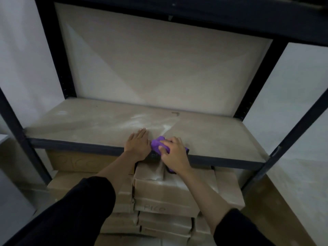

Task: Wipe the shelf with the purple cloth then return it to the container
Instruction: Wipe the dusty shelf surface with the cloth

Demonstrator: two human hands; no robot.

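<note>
Two black sleeves, left (71, 210) and right (239, 229), enter from the lower edge, with bare forearms reaching forward over a stack of cardboard boxes (168, 190) below the shelf. At far left stands a dark metal post (12, 118) of the rack. The shelf (88, 119), a pale dusty board with light streaks, runs across the middle behind a dark front rail (71, 145). The left hand (137, 144) lies flat on the board at the front edge, fingers straight, grasping nothing. Just beside it, the purple cloth (157, 144) sits bunched on the shelf edge. The right hand (174, 155) grasps the cloth, fingers curled over it. A dark object (154, 155) beneath both hands is too hidden to identify. A second post (284, 144) stands at right.
</note>
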